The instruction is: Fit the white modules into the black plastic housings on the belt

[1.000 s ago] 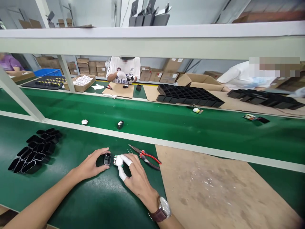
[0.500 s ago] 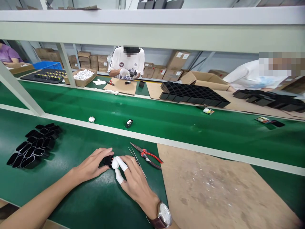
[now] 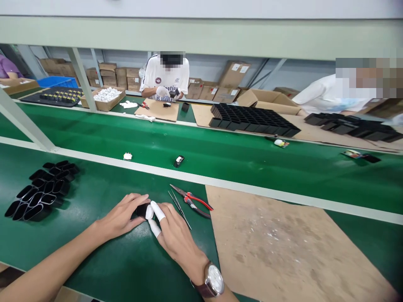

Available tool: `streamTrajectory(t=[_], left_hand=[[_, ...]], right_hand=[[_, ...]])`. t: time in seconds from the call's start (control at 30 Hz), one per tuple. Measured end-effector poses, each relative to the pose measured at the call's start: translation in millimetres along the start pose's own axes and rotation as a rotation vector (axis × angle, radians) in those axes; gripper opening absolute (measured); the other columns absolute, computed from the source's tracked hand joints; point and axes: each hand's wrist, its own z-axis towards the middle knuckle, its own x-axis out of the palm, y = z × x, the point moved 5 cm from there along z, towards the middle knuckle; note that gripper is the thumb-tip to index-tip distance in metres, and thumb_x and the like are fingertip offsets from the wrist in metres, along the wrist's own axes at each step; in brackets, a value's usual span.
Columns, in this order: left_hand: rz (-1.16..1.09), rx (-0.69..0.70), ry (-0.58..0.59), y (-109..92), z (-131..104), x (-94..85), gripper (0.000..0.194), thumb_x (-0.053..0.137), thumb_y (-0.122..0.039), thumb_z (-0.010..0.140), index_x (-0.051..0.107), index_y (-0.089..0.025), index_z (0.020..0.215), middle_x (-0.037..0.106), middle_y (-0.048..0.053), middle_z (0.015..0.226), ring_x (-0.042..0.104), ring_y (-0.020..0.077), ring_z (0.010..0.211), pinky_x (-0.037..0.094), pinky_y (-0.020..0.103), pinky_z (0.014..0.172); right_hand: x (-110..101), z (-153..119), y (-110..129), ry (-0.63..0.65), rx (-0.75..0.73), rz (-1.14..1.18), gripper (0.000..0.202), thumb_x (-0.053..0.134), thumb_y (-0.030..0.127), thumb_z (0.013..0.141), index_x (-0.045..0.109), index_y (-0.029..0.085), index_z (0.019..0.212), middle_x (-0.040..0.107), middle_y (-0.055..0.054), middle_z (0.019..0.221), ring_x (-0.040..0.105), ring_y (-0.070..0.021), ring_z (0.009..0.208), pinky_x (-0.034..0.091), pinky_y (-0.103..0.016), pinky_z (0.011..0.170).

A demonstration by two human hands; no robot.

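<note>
My left hand (image 3: 127,214) is closed round a small black plastic housing (image 3: 142,210), held on its side just over the green bench. White finger cots cover the thumb and forefinger of my right hand (image 3: 171,224), which pinch a rounded white part (image 3: 150,212) at the housing's open end. Part of the white piece sits inside the housing's mouth; its inner end is hidden. Beyond my right hand lie metal tweezers (image 3: 180,209) and long-nose pliers (image 3: 192,200) with red and black handles.
Several empty black housings (image 3: 42,191) stand at the left. A stained cardboard sheet (image 3: 270,243) covers the bench at the right. Small assemblies, including a black one (image 3: 179,161), lie on the green conveyor belt (image 3: 151,140). Across it, co-workers sit by a box of white parts (image 3: 108,96).
The white part has gone deeper into the black housing, pushed leftward by my right fingers. Pieces on the belt have shifted right, and the view has tilted slightly down.
</note>
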Motion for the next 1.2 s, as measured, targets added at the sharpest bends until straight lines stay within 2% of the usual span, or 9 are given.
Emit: streamTrajectory(t=[0.2, 0.4, 0.53, 0.7, 0.8, 0.87, 0.97, 1.1, 1.2], left_hand=[[-0.138, -0.152, 0.043, 7, -3, 6.0, 0.081, 0.071, -0.029, 0.098, 0.022, -0.036, 0.163, 0.066, 0.007, 0.145, 0.063, 0.0261, 0.133, 0.048, 0.052, 0.117], [-0.201, -0.208, 0.094, 8, -4, 9.9, 0.073, 0.07, -0.026, 0.097, 0.031, -0.032, 0.159, 0.065, 0.008, 0.148, 0.059, 0.0269, 0.141, 0.04, 0.053, 0.125], [-0.247, -0.242, 0.081, 12, -7, 12.0, 0.078, 0.073, -0.028, 0.096, 0.029, -0.033, 0.159, 0.065, 0.009, 0.147, 0.063, 0.0262, 0.135, 0.047, 0.05, 0.119], [-0.392, -0.266, 0.158, 14, -1, 4.5, 0.091, 0.085, -0.034, 0.086, 0.032, -0.033, 0.161, 0.06, 0.012, 0.151, 0.067, 0.0272, 0.127, 0.053, 0.05, 0.113], [-0.45, -0.265, 0.184, 27, 19, -14.3, 0.078, 0.088, -0.042, 0.082, 0.053, -0.027, 0.15, 0.06, 0.014, 0.15, 0.063, 0.0316, 0.133, 0.054, 0.05, 0.112], [-0.336, -0.27, 0.094, 46, 41, -32.0, 0.058, 0.078, -0.048, 0.091, 0.062, -0.024, 0.141, 0.063, 0.013, 0.146, 0.064, 0.0311, 0.131, 0.057, 0.048, 0.108], [-0.075, -0.306, -0.067, 85, 81, -49.4, 0.062, 0.073, -0.055, 0.088, 0.062, -0.022, 0.141, 0.065, 0.013, 0.143, 0.065, 0.0331, 0.126, 0.059, 0.049, 0.102], [0.022, -0.34, -0.177, 122, 136, -39.4, 0.067, 0.075, -0.051, 0.084, 0.062, -0.017, 0.141, 0.063, 0.018, 0.144, 0.059, 0.0388, 0.132, 0.052, 0.055, 0.108], [0.039, -0.34, -0.226, 126, 163, -20.8, 0.057, 0.073, -0.046, 0.087, 0.066, -0.015, 0.134, 0.071, 0.018, 0.131, 0.06, 0.0385, 0.129, 0.051, 0.056, 0.109]], right_hand=[[1, -8, -10, -0.057, 0.051, 0.23, 0.037, 0.062, 0.011, 0.103, 0.055, 0.017, 0.139, 0.065, -0.016, 0.133, 0.062, -0.03, 0.118, 0.061, -0.048, 0.095], [9, -5, -7, 0.039, 0.022, 0.211, 0.018, 0.064, 0.019, 0.104, 0.063, 0.016, 0.121, 0.063, -0.018, 0.136, 0.06, -0.0339, 0.122, 0.06, -0.054, 0.095], [12, -5, -7, 0.081, 0.048, 0.217, 0.026, 0.063, 0.025, 0.105, 0.06, 0.017, 0.13, 0.06, -0.017, 0.141, 0.058, -0.0334, 0.125, 0.059, -0.053, 0.099], [-1, -10, -32, -0.026, 0.146, -0.013, 0.03, 0.056, 0.019, 0.106, 0.057, 0.013, 0.135, 0.063, -0.017, 0.129, 0.063, -0.0311, 0.116, 0.059, -0.049, 0.097], [-1, -20, -57, 0.042, 0.253, -0.289, 0.025, 0.057, 0.011, 0.1, 0.063, 0.008, 0.124, 0.064, -0.019, 0.117, 0.065, -0.0334, 0.102, 0.062, -0.049, 0.085], [5, -26, -69, 0.135, 0.275, -0.385, 0.028, 0.057, 0.001, 0.091, 0.067, 0.009, 0.116, 0.065, -0.017, 0.11, 0.066, -0.0321, 0.097, 0.062, -0.046, 0.083], [13, -30, -76, 0.199, 0.266, -0.441, 0.042, 0.056, -0.008, 0.08, 0.068, 0.011, 0.115, 0.065, -0.014, 0.108, 0.066, -0.0294, 0.098, 0.061, -0.041, 0.087], [11, -29, -71, 0.184, 0.258, -0.494, 0.04, 0.058, -0.007, 0.083, 0.069, 0.013, 0.116, 0.067, -0.015, 0.112, 0.065, -0.0303, 0.104, 0.06, -0.042, 0.09], [8, -28, -66, 0.175, 0.231, -0.488, 0.036, 0.059, -0.005, 0.084, 0.07, 0.014, 0.113, 0.067, -0.014, 0.116, 0.064, -0.0302, 0.106, 0.059, -0.042, 0.092]])
